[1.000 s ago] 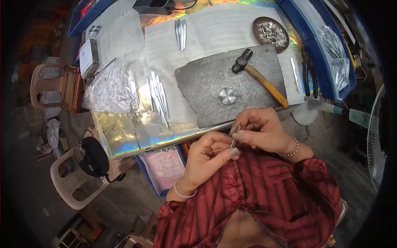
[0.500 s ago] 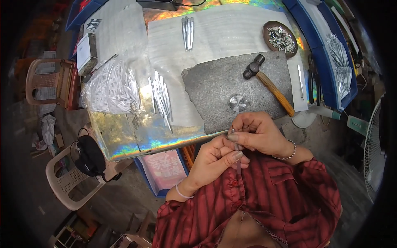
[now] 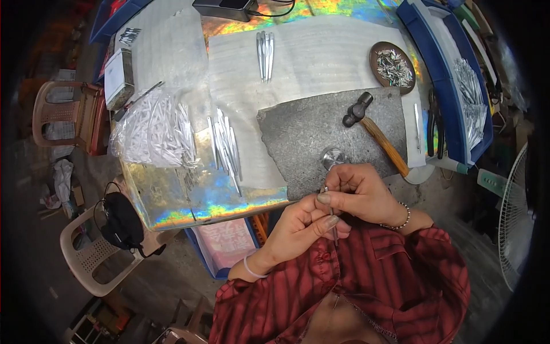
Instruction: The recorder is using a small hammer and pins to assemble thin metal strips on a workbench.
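Note:
Close to my body, just off the table's near edge, both hands are together on a slim, pointed metal piece [image 3: 336,235], which resembles one leg or a pair of tweezers. My left hand [image 3: 298,227] pinches its lower part between thumb and fingers. At its upper end, the thumb and fingers of my right hand [image 3: 362,192] are closed on the tip; any smaller part there is too small to make out. Beyond the right hand, a round metal disc [image 3: 334,156] rests on a grey slab [image 3: 298,132]. A ball-peen hammer [image 3: 378,135] with a wooden handle lies across the slab.
A brown dish [image 3: 394,69] holds small metal pins. Slim metal pieces [image 3: 225,143] lie in a pile beside a clear bag [image 3: 152,129] of white strips; several more [image 3: 265,56] lie farther back. Pliers [image 3: 435,123] and a blue bin [image 3: 452,86] are at right.
The view has shifted slightly, so the table items appear lower. Both hands keep hold of the metal piece, which has tilted slightly between the fingers.

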`<state>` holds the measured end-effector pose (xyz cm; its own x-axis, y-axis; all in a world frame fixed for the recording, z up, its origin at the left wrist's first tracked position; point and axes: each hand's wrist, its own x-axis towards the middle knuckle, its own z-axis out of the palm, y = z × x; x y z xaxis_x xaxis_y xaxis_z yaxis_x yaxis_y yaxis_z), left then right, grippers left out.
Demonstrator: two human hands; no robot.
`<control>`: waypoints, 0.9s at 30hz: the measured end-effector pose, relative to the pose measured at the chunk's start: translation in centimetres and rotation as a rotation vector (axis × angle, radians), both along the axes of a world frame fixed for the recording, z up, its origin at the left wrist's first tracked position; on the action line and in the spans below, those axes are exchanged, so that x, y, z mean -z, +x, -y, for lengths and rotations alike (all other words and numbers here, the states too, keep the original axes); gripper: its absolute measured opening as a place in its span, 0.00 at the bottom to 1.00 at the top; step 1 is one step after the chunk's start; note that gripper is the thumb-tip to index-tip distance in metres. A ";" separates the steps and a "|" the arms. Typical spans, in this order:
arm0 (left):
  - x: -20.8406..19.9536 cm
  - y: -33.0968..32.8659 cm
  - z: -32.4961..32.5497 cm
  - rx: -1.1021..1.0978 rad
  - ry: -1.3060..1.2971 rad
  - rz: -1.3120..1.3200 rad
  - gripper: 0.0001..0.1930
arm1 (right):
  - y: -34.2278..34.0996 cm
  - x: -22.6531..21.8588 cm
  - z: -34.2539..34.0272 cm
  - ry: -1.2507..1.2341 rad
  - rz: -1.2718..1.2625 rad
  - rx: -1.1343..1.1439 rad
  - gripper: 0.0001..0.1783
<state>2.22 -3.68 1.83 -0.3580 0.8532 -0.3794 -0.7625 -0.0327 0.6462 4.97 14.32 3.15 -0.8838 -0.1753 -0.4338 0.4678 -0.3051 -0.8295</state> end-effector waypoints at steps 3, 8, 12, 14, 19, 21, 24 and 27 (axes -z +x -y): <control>0.3 0.0 0.0 0.003 0.032 0.019 0.12 | -0.1 0.0 -0.1 -0.001 0.014 -0.002 0.06; 0.4 0.0 0.0 0.009 0.036 0.012 0.13 | 0.0 0.0 0.0 0.025 0.008 -0.003 0.06; 0.7 0.3 0.2 0.000 0.047 0.017 0.14 | 0.2 0.1 0.2 0.075 -0.025 -0.013 0.06; 0.7 0.4 0.2 -0.004 0.077 0.007 0.14 | 0.3 0.0 0.3 0.094 -0.035 -0.018 0.06; 0.9 0.6 0.4 0.000 0.105 0.049 0.14 | 0.3 -0.5 0.8 0.084 -0.005 0.010 0.08; 1.0 0.8 0.5 -0.001 0.129 0.063 0.13 | 0.3 -0.8 0.8 0.076 0.010 0.008 0.08; 1.0 1.0 0.7 -0.010 0.140 0.099 0.12 | 0.4 -0.8 1.1 0.061 0.029 0.009 0.08; 1.1 1.2 0.9 -0.022 0.141 0.109 0.12 | 0.5 -0.9 1.3 0.058 0.034 0.013 0.08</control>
